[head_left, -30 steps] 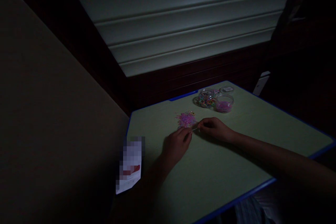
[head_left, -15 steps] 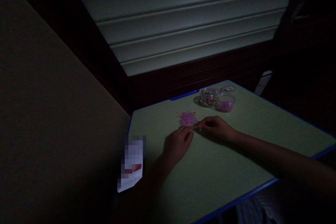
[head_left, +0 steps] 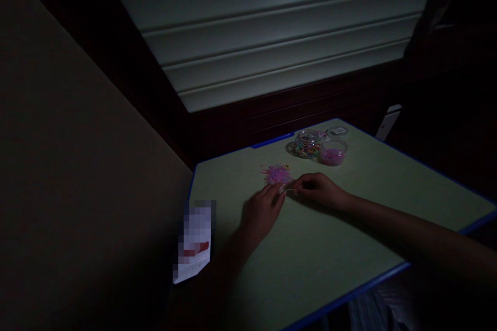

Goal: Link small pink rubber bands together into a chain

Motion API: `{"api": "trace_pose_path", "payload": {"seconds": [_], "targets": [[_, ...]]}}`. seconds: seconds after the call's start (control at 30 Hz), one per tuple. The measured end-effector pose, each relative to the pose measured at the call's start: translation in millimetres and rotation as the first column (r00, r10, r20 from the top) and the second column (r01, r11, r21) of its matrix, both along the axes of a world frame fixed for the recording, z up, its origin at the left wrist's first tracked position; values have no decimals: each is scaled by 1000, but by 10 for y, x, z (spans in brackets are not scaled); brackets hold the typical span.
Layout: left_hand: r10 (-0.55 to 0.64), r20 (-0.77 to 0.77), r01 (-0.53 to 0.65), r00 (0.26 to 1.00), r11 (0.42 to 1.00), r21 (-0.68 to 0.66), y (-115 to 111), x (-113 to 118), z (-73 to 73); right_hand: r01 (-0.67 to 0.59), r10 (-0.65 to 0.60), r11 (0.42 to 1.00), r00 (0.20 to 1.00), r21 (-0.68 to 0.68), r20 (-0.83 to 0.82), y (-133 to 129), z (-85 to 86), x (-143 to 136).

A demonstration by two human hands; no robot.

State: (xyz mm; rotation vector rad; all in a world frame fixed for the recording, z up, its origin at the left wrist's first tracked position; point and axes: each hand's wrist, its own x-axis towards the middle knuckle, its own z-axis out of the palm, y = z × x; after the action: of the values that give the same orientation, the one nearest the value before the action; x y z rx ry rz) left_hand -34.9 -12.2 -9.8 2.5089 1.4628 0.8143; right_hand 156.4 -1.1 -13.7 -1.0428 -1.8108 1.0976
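Note:
My left hand [head_left: 264, 209] is closed in a pinch at the near side of a pile of small pink bits [head_left: 277, 173], which look like tiny elastic bands. A thin pale strand [head_left: 289, 190] runs from its fingertips to those of my right hand [head_left: 320, 190], also pinched. Something small and whitish shows at the left fingertips, too tiny to make out. Both hands are just above the table, close together. Dim light hides whether the strand is a band or a thread.
On the pale green, blue-edged table [head_left: 330, 258], a clear tub of pink bits [head_left: 333, 154] stands behind my right hand. Beside it are a clear jar with coloured rings [head_left: 308, 144] and a clear lid [head_left: 337, 131]. A lit, blurred screen [head_left: 196, 245] is at the left edge.
My hands have come slightly closer together, and less of the pale strand shows between them. The jar and tub have not moved.

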Motion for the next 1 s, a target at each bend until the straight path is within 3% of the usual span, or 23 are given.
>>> {"api": "trace_pose_path", "payload": {"seconds": [0.23, 0.77, 1.0], "targets": [[-58, -19, 58, 998, 998, -7, 10, -10, -9, -15, 15, 1000, 1000, 8, -9, -3, 10, -8], [-49, -29, 49, 998, 998, -29, 11, -21, -20, 3, -3, 1000, 1000, 20, -19, 2, -20, -12], [-51, -36, 50, 998, 998, -28, 11, -25, -15, 46, -54, 992, 997, 120, 64, -22, 34, -39]]}}
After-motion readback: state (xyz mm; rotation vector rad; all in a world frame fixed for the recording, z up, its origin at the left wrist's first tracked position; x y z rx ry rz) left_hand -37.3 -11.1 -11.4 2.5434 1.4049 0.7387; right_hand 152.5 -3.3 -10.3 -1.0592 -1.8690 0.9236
